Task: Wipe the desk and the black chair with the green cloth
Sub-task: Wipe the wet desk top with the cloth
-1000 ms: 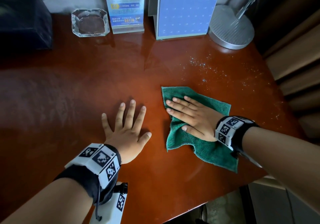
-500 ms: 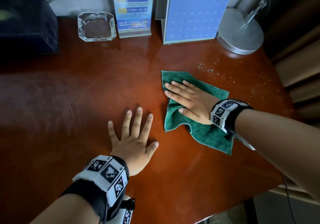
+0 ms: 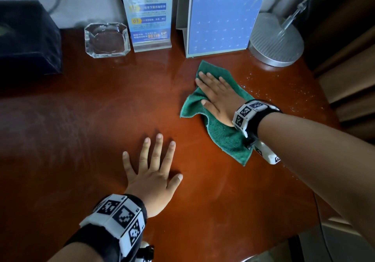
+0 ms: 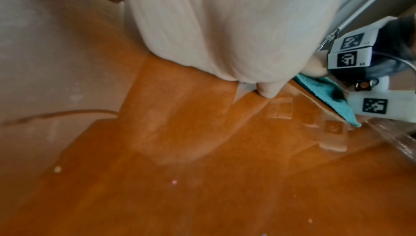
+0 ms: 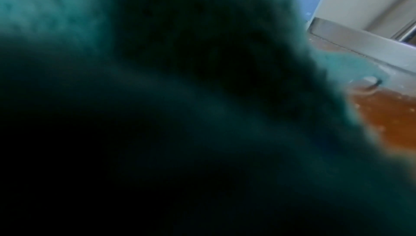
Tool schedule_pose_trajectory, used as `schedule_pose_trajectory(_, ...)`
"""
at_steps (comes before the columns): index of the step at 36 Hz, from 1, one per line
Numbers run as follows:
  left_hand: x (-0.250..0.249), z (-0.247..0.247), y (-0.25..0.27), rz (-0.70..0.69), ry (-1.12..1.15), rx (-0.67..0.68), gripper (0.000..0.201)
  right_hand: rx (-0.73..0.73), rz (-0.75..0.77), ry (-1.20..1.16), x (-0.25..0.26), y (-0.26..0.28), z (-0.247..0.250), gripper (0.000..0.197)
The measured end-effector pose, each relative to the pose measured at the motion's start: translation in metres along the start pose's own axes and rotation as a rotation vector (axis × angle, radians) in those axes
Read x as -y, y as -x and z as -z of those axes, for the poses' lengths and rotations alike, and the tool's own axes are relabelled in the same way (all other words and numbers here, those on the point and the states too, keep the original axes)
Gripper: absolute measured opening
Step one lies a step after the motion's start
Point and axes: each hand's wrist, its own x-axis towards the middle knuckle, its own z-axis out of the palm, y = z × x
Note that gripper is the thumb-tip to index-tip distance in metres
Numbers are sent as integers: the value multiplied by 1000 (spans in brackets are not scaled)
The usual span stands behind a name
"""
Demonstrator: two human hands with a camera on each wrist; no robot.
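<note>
The green cloth [image 3: 225, 138] lies crumpled on the glossy brown desk [image 3: 101, 119], just in front of the blue calendar. My right hand [image 3: 218, 91] presses flat on it with straight fingers pointing to the far left. My left hand [image 3: 154, 170] rests palm down on the bare desk nearer to me, fingers spread. In the left wrist view the left hand [image 4: 225, 35] fills the top and the cloth [image 4: 326, 95] shows at the right. The right wrist view is filled by blurred dark green cloth [image 5: 157, 79]. The black chair is out of view.
Along the back edge stand a glass ashtray [image 3: 107, 39], a blue sign holder [image 3: 151, 14], a blue desk calendar [image 3: 221, 20] and a round silver lamp base [image 3: 277, 40]. A dark box [image 3: 26, 38] sits at the far left. White specks [image 3: 284, 87] dot the desk right of the cloth.
My right hand has slid the cloth away from me, from mid-desk up to the foot of the calendar. The left hand has stayed flat on the desk.
</note>
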Motion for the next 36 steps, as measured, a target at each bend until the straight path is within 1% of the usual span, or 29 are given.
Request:
schedule_pose_trajectory(2,1,0,0,-5,-3,3,75,-7,-39,-7,-3,-5,1,72)
schedule_pose_trajectory(7,1,0,1,-7,-7,5,75,-8,-152,-35,-11,-13,4,60)
schedule_pose_trajectory(10,1,0,0,-16,-7,7,80,-15,-224,-59,-16,-17,7,60)
schedule_pose_trajectory(13,1,1,1,-16,4,2,76,-18,-288,-87,-20,-19,9,60)
schedule_pose_trajectory(18,1,1,0,-5,-2,-3,75,-49,-388,-124,-28,-20,7,62)
schedule_pose_trajectory(20,1,1,1,-8,1,4,77,-67,-433,-136,-32,-20,6,62)
schedule_pose_trajectory(22,1,2,1,-15,1,10,86,-80,-477,-145,-35,-19,4,64)
schedule_pose_trajectory(24,1,2,2,-15,0,16,89,-94,-520,-147,-37,-17,3,65)
schedule_pose_trajectory(31,1,1,2,-9,11,-2,75,-95,-644,-154,-38,-10,2,69)
schedule_pose_trajectory(36,1,-1,1,-14,26,-16,75,-70,-714,-161,-37,-3,1,71)
